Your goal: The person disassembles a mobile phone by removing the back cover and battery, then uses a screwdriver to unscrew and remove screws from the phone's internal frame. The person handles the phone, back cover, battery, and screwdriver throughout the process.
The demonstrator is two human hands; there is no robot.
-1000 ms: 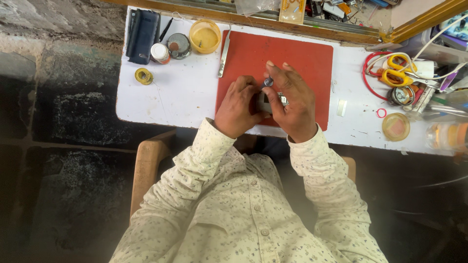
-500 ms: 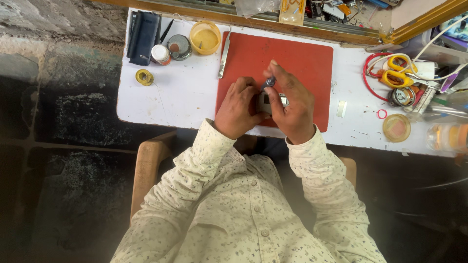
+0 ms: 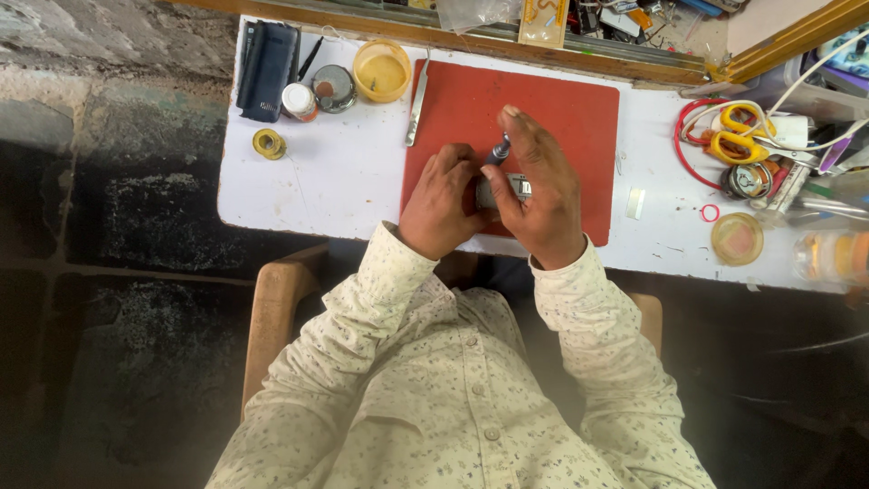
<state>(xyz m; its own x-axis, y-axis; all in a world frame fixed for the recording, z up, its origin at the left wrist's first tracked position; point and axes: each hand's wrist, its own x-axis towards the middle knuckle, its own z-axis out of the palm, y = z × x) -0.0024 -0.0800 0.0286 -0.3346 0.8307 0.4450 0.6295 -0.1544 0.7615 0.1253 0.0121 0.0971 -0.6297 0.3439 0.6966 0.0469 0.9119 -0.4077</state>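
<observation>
My left hand (image 3: 445,201) pins the small grey metal piece (image 3: 507,188) down on the red mat (image 3: 579,118), fingers curled tight around its edge. My right hand (image 3: 536,195) wraps it from the other side, fingers closed on a thin blue-handled tool (image 3: 498,150) whose tip I cannot make out. By my reckoning I'm mid-job: the piece sits between both hands, nothing set aside yet. The white table (image 3: 335,190) carries a yellow dish (image 3: 381,71), a dark case (image 3: 268,58), yellow scissors (image 3: 738,136); dark stone floor below.
</observation>
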